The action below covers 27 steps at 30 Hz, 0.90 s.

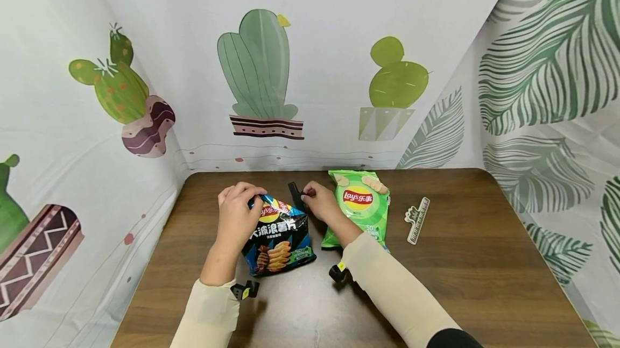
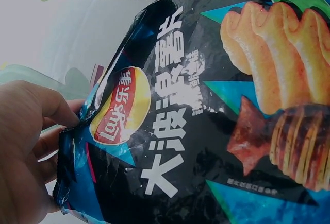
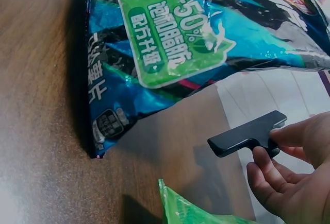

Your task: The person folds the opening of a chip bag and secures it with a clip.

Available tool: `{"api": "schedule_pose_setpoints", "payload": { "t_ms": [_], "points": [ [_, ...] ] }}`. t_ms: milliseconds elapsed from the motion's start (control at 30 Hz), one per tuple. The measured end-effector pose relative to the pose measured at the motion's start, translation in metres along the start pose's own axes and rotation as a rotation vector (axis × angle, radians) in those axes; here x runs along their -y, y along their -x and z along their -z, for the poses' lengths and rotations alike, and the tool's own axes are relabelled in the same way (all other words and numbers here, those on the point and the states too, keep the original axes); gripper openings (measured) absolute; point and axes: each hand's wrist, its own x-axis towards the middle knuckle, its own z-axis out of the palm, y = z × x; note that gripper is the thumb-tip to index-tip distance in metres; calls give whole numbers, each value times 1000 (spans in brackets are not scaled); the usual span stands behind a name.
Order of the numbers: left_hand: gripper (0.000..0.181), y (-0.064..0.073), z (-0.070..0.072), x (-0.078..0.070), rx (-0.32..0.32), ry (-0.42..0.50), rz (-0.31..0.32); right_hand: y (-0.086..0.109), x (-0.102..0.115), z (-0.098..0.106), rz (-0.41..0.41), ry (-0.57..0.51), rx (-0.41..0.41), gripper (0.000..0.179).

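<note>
My left hand (image 1: pixel 238 212) pinches the top edge of a black and blue Lay's chip bag (image 1: pixel 278 236), thumb on the front and the other fingers behind. In the left wrist view, the bag's top is bunched where the thumb (image 2: pixel 59 108) presses it. The bag leans upright, its bottom on the table. My right hand (image 1: pixel 322 200) holds a black bag clip (image 1: pixel 296 196) between thumb and fingertips, just right of the bag's top. The right wrist view has the clip (image 3: pixel 242 134) apart from the bag, its long bar pointing away from the fingers.
A green Lay's bag (image 1: pixel 360 213) lies flat, partly under my right forearm. To its right is a pale clip (image 1: pixel 417 221) with ruler-like marks. The wooden table (image 1: pixel 465 267) ends at the back against a cactus-print cloth (image 1: pixel 334 79).
</note>
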Motion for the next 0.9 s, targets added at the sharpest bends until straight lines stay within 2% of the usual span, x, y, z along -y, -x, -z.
{"api": "schedule_pose_setpoints", "payload": {
  "t_ms": [267, 500, 600, 700, 900],
  "points": [
    [17, 0, 0, -1, 2, 2, 2, 6, 5, 5, 11, -17, -3, 11],
    [17, -1, 0, 0, 8, 5, 10, 10, 7, 9, -26, -71, 28, 42],
    [17, -1, 0, 0, 9, 6, 11, 11, 8, 10, -40, -90, 41, 48],
    [17, -1, 0, 0, 10, 5, 12, 12, 7, 11, -43, -118, 48, 47],
    [18, 0, -2, 2, 1, 1, 6, 15, 7, 13, -1, -166, 22, 34]
  ]
}}
